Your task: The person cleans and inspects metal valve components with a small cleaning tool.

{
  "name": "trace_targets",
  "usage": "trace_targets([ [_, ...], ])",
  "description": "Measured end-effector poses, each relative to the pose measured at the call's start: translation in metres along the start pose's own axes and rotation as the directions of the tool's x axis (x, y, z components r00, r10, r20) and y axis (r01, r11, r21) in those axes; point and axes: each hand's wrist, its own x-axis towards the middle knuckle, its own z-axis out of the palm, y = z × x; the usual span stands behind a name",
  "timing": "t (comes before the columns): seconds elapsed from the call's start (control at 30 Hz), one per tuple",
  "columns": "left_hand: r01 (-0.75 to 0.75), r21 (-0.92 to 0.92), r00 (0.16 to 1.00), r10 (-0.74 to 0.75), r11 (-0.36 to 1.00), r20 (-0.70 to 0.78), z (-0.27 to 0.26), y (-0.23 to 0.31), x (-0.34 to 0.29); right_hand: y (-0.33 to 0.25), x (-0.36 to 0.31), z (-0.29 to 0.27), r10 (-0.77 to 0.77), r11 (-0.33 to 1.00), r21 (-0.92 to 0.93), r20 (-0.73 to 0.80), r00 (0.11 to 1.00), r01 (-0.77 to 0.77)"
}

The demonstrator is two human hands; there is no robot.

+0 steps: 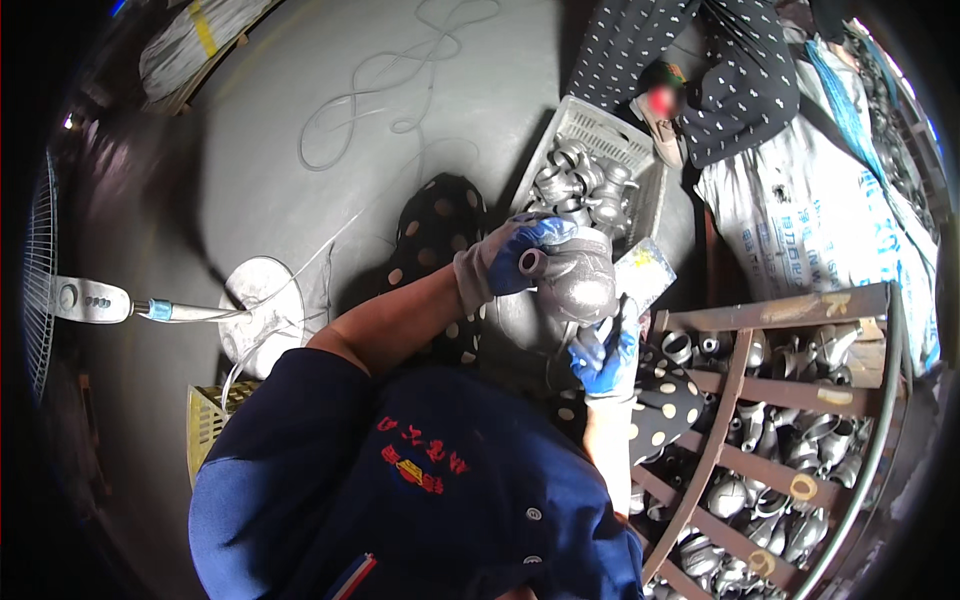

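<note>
A rounded silver-grey metal casting [582, 288] with a short hollow spout is held up in front of my body. My left hand [508, 258], in a blue and grey glove, grips its upper left side by the rim, close to the spout. Just below the casting's lower right is my gloved right hand [612, 362]. Its fingers are curled around something small and greyish that I cannot make out. Beyond the casting, several similar metal castings [572, 182] lie heaped in a pale plastic crate [600, 118].
On my right, a rusty metal-barred bin [765, 396] holds many castings. White woven sacks [800, 225] lie behind it, near a person in patterned trousers [740, 85]. A standing fan [92, 300], a loose cable [352, 105] and a yellow crate [206, 428] are at the left.
</note>
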Motion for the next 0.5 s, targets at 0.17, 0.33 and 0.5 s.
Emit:
trace_targets([
  [0.17,-0.15,0.119,0.987,0.142,0.981,0.074,-0.001,0.025,0.0,-0.013,-0.007,0.009,-0.087,0.996,0.023,-0.145,0.986,0.091],
  [0.33,0.38,-0.276,0.916,-0.318,0.883,0.245,-0.002,0.051,-0.005,-0.041,-0.002,0.023,-0.175,0.956,-0.261,-0.134,0.975,0.136],
  [0.5,0.285,-0.35,0.948,-0.208,0.892,0.24,0.009,0.031,-0.018,-0.049,0.009,0.037,-0.312,0.749,-0.604,0.037,0.949,0.27],
])
